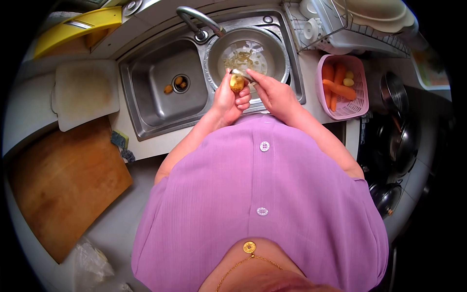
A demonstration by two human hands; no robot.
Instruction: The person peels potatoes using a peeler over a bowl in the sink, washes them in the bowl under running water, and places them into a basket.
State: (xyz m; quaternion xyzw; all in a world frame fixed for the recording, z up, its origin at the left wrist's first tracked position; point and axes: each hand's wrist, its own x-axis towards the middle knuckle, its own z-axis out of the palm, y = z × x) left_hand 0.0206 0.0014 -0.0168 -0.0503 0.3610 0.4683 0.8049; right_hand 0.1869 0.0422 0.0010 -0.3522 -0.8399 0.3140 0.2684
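My left hand (227,100) is wrapped round a small, partly peeled yellow potato (237,83), held upright at the near rim of a metal basin (219,46). My right hand (278,96) grips a shiny metal peeler (239,73), whose head meets the top of the potato; its handle is mostly hidden by the fingers. Below and beyond both hands, peelings (243,59) lie in the bottom of the basin, which sits in the right bowl of the sink. In the left sink bowl (160,104), a few small unpeeled potatoes (168,89) lie at the drain.
A curved faucet (199,19) reaches over the basin. To the right stands a pink basket (360,92) with carrots (340,90) and small peeled potatoes (348,79). At left are a white cutting board (85,92), a wooden board (68,180) and a sponge (120,139). A dish rack (318,39) is at upper right.
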